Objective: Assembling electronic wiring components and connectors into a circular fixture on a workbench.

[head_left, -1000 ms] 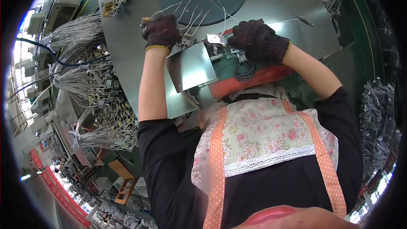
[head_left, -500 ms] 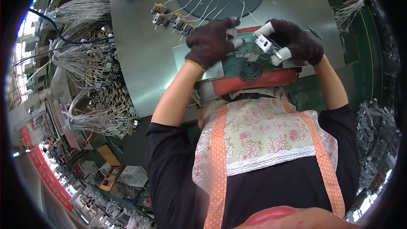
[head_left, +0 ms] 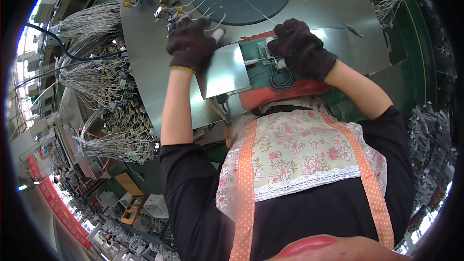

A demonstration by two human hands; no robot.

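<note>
My left hand (head_left: 191,43), in a dark knitted glove, is over a cluster of small metal-and-yellow connector blocks (head_left: 166,8) on white wires. Its white-capped thumb is stretched out to the right, and the other fingertips are partly hidden. My right hand (head_left: 304,48), gloved alike with white fingertip covers, is closed at a small metal fixture (head_left: 264,52) on the green work surface. A white wire (head_left: 256,9) runs down to its fingers. The small white-and-metal connector block seen there earlier is mostly hidden by the glove. A coil of dark cable (head_left: 281,80) is below the fixture.
A shiny metal plate (head_left: 224,70) lies between my hands. Behind is a grey round disc (head_left: 270,0) with a central hole. A thin screwdriver-like tool (head_left: 354,30) lies at right. Bundles of wired parts (head_left: 104,75) hang at left; a red pad (head_left: 261,97) lines the near edge.
My left hand has moved left from the fixture to the connector cluster, uncovering the metal plate. My right hand has moved left and turned over, bringing the connector block down at the fixture.
</note>
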